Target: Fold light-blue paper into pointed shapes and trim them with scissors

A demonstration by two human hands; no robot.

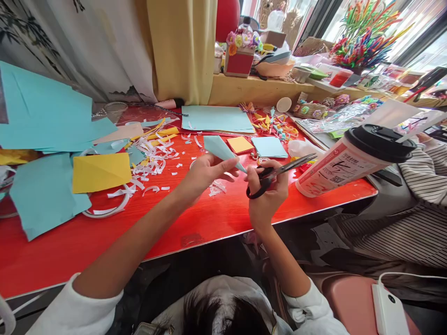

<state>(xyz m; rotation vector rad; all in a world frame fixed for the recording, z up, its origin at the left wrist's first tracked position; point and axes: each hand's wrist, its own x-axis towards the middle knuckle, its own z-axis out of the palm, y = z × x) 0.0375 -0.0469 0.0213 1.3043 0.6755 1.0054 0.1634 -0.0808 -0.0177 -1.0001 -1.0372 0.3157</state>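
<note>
A person's two bare hands meet above a red table. The left hand pinches a folded piece of light blue paper, thumb on top and fingers beneath. The paper narrows to a point that reaches the right hand's fingertips. The right hand is curled round black-handled scissors, their blades slanting away to the right of the grip, almost together.

The paper looks very light, fairly stiff along its folds but easily creased or torn; it should not be slippery. The layered fold seems the firmest place to hold, with a flat, gentle pinch; the thin point would probably bend under pressure.

Just beyond the grip lie a stack of yellow squares and, to its right, a stack of blue squares. Larger blue sheets lie farther back. White paper shreds spread left of the grip.

The table's front edge runs on the body side of both hands. Between it and the left hand, red tabletop offers the most room. Rightward is tighter: a lidded cup stands near the blade tips, with another person's striped sleeve past it.
</note>
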